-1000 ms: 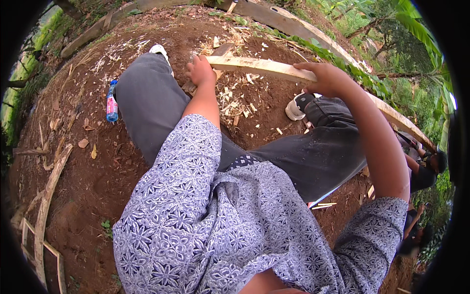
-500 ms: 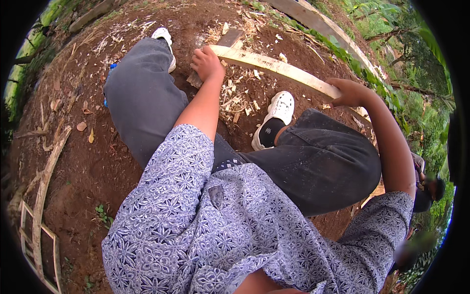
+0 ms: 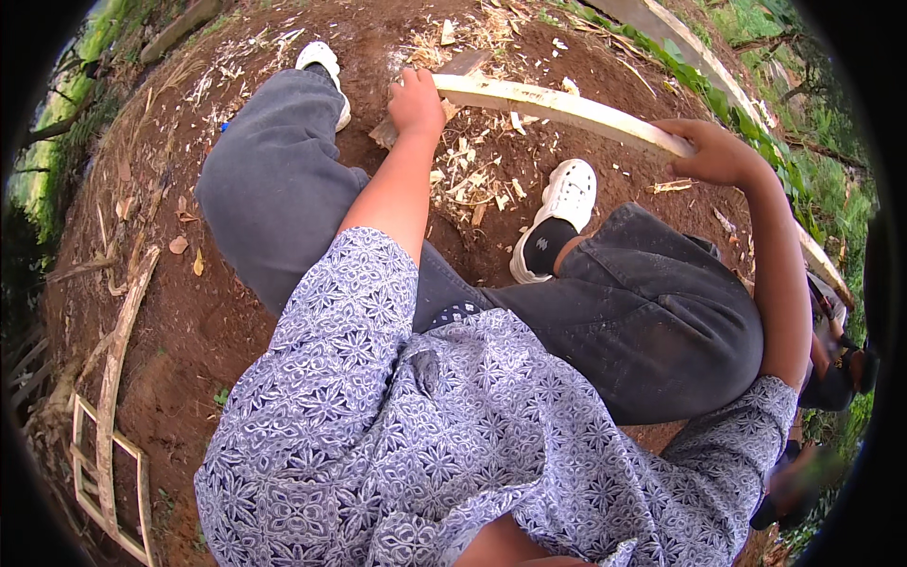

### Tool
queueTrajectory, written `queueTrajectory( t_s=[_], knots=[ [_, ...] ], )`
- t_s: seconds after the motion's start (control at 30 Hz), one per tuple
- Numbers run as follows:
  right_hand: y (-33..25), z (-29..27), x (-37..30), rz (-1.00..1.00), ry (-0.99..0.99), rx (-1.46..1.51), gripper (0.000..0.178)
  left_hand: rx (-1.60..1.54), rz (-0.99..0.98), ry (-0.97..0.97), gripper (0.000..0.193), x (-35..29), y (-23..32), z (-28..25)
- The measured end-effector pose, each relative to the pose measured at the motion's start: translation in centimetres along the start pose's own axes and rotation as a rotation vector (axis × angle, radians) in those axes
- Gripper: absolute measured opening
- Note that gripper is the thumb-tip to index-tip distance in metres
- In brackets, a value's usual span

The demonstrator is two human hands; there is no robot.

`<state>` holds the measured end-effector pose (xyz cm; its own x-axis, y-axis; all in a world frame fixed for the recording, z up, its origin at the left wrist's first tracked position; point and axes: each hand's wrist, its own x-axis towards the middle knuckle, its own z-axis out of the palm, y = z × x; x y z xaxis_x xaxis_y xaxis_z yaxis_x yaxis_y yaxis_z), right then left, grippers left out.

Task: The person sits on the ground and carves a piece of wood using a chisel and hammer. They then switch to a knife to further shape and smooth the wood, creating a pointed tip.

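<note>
A long pale wooden strip (image 3: pixel 557 104) spans the space in front of me, bowed by the lens. My left hand (image 3: pixel 416 102) is closed around its left end. Farther along to the right, my right hand (image 3: pixel 715 154) grips it from above, fingers curled over the edge. What looks like more of the same strip shows beyond my right forearm; the arm hides the part between. Under the left end, a dark weathered board (image 3: pixel 468 63) lies on the soil, partly covered by my hand and the strip.
Wood shavings (image 3: pixel 472 175) litter the brown soil between my white shoes (image 3: pixel 570 194). A wooden frame (image 3: pixel 142 491) and a long pole (image 3: pixel 118 369) lie at the left. A concrete edge (image 3: pixel 652 28) with plants runs along the far right. Other people (image 3: pixel 836 373) are at the right rim.
Both hands and the strip sit slightly higher and farther right in the view, which has itself shifted. More of the strip now shows past my right forearm. Both hands keep their hold.
</note>
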<state>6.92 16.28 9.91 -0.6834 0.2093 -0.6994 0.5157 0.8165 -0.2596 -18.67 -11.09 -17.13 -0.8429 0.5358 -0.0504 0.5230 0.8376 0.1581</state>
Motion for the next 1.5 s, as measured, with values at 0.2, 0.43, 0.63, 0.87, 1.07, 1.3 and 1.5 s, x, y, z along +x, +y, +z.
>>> queueTrajectory(
  t_s=[0.2,0.43,0.63,0.87,1.07,1.3,1.5],
  knots=[
    [-5.5,-3.4,-1.1,-0.077,0.190,-0.284,0.055,0.174,0.090,-0.097,0.028,2.3,-0.7,0.1],
    [-12.1,-4.5,-2.6,0.107,0.065,-0.352,0.055,0.042,0.013,-0.085,0.041,1.1,-1.6,0.0],
    [-10.7,-2.8,-2.7,0.104,0.040,-0.345,0.059,-0.163,-0.131,-0.063,0.061,0.8,-2.4,-0.4],
    [-12.4,-2.8,-1.9,0.084,-0.009,-0.384,0.061,-0.198,-0.106,-0.041,0.060,0.7,-2.8,0.3],
    [-12.7,-2.7,-1.8,-0.012,0.094,-0.473,0.059,-0.221,-0.103,-0.022,0.052,-0.8,-2.4,0.9],
    [-15.3,-4.9,-3.1,0.150,-0.061,-0.480,0.060,-0.310,-0.025,-0.060,0.031,-1.7,-1.2,-1.3],
    [-14.0,-4.1,-4.0,0.131,-0.039,-0.493,0.060,-0.130,0.086,-0.100,0.026,-0.4,-0.8,0.3]
  ],
)
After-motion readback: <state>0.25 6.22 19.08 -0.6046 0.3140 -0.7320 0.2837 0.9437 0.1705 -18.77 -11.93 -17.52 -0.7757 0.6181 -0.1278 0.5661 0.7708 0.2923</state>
